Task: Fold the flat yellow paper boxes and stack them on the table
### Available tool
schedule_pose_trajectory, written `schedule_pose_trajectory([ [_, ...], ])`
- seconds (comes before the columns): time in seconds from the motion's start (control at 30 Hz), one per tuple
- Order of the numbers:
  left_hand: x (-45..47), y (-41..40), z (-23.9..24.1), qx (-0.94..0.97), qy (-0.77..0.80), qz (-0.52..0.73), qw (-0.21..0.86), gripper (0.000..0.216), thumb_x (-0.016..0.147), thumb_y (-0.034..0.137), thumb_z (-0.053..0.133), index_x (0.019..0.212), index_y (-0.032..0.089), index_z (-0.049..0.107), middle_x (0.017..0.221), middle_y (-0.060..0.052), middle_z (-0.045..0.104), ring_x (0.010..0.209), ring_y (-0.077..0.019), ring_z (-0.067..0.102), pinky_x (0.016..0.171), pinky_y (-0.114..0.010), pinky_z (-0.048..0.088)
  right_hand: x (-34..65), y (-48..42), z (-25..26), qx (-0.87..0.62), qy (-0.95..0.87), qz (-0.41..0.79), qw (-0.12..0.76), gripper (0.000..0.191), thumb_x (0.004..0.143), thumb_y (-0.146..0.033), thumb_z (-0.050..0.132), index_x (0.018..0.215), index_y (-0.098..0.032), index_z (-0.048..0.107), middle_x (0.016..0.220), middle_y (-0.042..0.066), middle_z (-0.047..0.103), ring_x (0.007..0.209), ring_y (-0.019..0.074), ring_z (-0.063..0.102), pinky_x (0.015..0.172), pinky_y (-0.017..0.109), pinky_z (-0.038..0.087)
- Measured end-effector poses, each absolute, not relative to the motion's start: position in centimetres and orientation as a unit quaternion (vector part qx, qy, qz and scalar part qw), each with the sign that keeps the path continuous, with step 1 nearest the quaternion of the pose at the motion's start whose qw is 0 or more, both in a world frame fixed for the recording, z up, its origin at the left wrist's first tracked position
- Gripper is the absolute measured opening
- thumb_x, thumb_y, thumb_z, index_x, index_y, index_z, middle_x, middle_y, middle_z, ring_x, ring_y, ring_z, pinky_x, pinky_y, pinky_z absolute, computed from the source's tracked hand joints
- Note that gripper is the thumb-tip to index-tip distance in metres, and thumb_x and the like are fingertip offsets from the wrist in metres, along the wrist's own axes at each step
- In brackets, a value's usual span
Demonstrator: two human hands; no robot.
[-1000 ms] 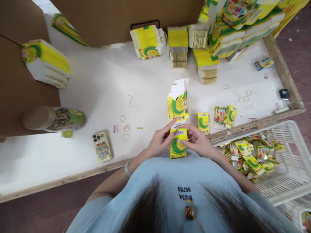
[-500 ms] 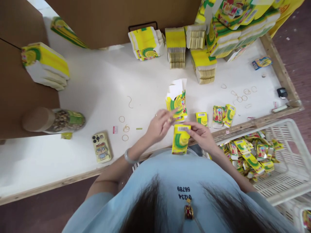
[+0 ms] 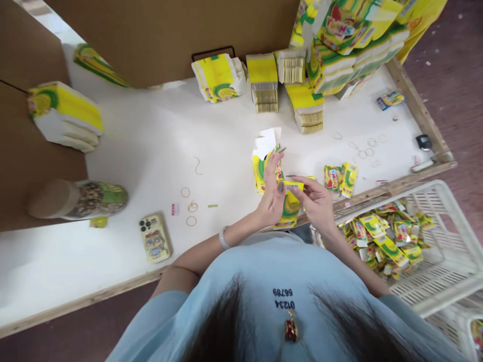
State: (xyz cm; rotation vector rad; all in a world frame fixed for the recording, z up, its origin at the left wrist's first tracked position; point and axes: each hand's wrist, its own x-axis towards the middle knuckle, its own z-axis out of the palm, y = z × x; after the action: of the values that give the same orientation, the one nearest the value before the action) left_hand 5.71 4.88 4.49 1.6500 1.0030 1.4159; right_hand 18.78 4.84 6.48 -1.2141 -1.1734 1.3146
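A small yellow-and-green printed carton (image 3: 290, 208) is held upright close to my body, at the table's front edge. My right hand (image 3: 317, 201) pinches its top right corner between thumb and fingers. My left hand (image 3: 270, 198) lies along the carton's left side, thumb at the top edge and fingers stretched upward; it covers that side. Just beyond are flattened cartons (image 3: 260, 168) with white flaps raised, partly hidden by my left fingers. Another carton shows only as a sliver behind my right hand. Two small cartons (image 3: 340, 179) lie to the right.
Stacks of flat cartons (image 3: 262, 70) line the back. A crate (image 3: 449, 241) holding many small cartons stands at the right, below the wooden table edge (image 3: 396, 183). Left are a phone (image 3: 154, 239) and a jar (image 3: 94, 200). Rubber bands (image 3: 191, 221) lie scattered.
My left hand has moved right, from over the flattened cartons to the side of the held carton. My right hand keeps its pinch. The whole view has shifted slightly.
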Motion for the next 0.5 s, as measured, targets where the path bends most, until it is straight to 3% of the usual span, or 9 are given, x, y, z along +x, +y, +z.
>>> schedule_pose_trajectory([
  [0.13,3.5,7.4,3.9,0.681,0.413,0.531,0.289,0.064,0.106,0.059,0.019,0.165,0.034,0.011,0.172,-0.01,0.019,0.163,-0.0304,0.015,0.132,-0.054,0.019,20.4,6.2,5.4,-0.521,-0.543,0.477,0.454,0.034,0.086,-0.052,0.075,0.109,-0.028,0.078,0.105,0.005,0.081,0.08,0.0189,0.072,0.071,0.033,0.061],
  [0.27,-1.1,14.2,3.2,0.677,0.526,0.485,0.174,0.077,0.09,0.061,0.067,0.151,0.027,0.036,0.159,-0.018,0.036,0.151,-0.0374,0.032,0.122,-0.056,0.03,24.9,9.0,3.8,-0.625,-0.626,0.275,0.378,0.054,0.091,-0.06,0.063,0.129,-0.022,0.07,0.105,0.011,0.078,0.084,0.023,0.067,0.084,0.044,0.058],
  [0.37,-3.4,18.9,2.3,0.661,0.57,0.421,0.246,0.06,0.076,0.041,0.088,0.124,0.02,0.056,0.12,-0.013,0.061,0.112,-0.0276,0.059,0.1,-0.044,0.048,27.0,9.7,3.0,-0.661,-0.671,0.119,0.315,0.073,0.09,-0.068,0.059,0.143,-0.017,0.059,0.126,0.019,0.069,0.12,0.0346,0.061,0.108,0.059,0.046],
  [0.43,-4.0,21.0,1.8,0.669,0.561,0.38,0.305,0.041,0.074,0.029,0.089,0.102,0.019,0.061,0.092,-0.004,0.061,0.086,-0.019,0.058,0.083,-0.036,0.05,27.2,9.5,2.9,-0.651,-0.686,0.083,0.316,0.073,0.092,-0.067,0.057,0.145,-0.017,0.055,0.138,0.021,0.063,0.135,0.0364,0.052,0.115,0.06,0.04],
  [0.5,-4.3,22.4,1.3,0.684,0.54,0.374,0.318,0.03,0.074,0.024,0.087,0.084,0.019,0.059,0.079,0.001,0.055,0.075,-0.0153,0.053,0.075,-0.032,0.048,26.7,9.2,2.9,-0.632,-0.695,0.094,0.33,0.063,0.095,-0.062,0.055,0.141,-0.019,0.057,0.138,0.019,0.063,0.135,0.0346,0.053,0.115,0.059,0.041],
])
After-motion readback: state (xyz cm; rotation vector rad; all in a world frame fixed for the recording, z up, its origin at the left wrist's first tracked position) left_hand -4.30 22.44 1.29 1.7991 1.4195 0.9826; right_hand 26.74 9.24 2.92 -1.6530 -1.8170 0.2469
